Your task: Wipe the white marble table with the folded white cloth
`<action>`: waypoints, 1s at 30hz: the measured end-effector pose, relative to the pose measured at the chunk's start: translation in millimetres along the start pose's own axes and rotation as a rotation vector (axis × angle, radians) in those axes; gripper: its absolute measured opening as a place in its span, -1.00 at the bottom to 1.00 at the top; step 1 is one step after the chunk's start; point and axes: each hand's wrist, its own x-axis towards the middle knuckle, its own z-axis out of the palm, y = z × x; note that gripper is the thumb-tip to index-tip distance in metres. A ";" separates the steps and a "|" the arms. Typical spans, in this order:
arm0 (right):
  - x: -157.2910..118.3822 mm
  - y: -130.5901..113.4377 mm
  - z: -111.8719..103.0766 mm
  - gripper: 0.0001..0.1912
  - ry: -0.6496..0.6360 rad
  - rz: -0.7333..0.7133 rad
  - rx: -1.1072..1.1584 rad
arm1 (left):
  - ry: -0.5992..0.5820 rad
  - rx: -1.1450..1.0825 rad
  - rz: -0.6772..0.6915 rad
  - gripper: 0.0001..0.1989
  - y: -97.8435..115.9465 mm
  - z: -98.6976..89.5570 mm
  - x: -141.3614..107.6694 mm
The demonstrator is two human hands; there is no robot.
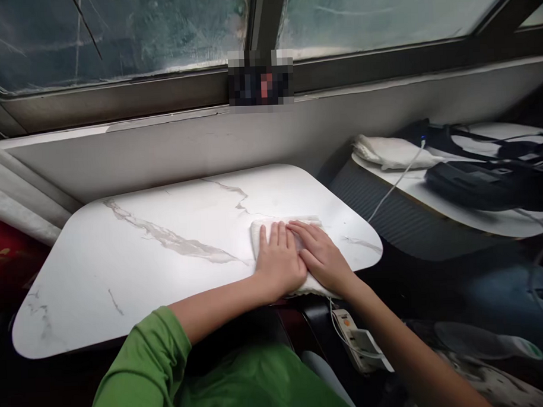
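Observation:
A folded white cloth (316,285) lies near the front right of a white marble-patterned table (173,201) and hangs a little over its front edge. My left hand (280,256) rests flat on the cloth, its fingers stretched away from me. Just to the right, my right hand (322,252) lies on the same cloth with extended fingers. The two hands touch or overlap at the middle. Much of the cloth is hidden beneath them.
At the right, a second table (408,175) bears a white cloth bundle (394,152), a black bag (488,181) and a cable. Under the near edge sits a power strip (349,328) with a charger. Windows (114,37) line the far wall; a white curtain (21,188) hangs left.

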 end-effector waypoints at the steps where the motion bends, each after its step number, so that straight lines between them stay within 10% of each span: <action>1: -1.9 5.1 -1.3 -0.46 0.020 0.014 0.001 | -0.006 0.003 0.013 -0.40 3.2 0.9 4.7; 6: 28.8 48.2 2.8 -0.49 0.069 0.052 -0.024 | 0.014 -0.014 0.026 -0.42 -1.8 9.3 56.2; 17: 195.7 124.0 48.2 -0.55 0.070 0.120 0.028 | 0.152 -0.019 -0.198 -0.52 -79.9 20.3 198.4; 30: 147.9 100.6 36.3 -0.49 0.033 0.039 0.037 | 0.083 0.054 -0.123 -0.48 -61.7 16.2 155.0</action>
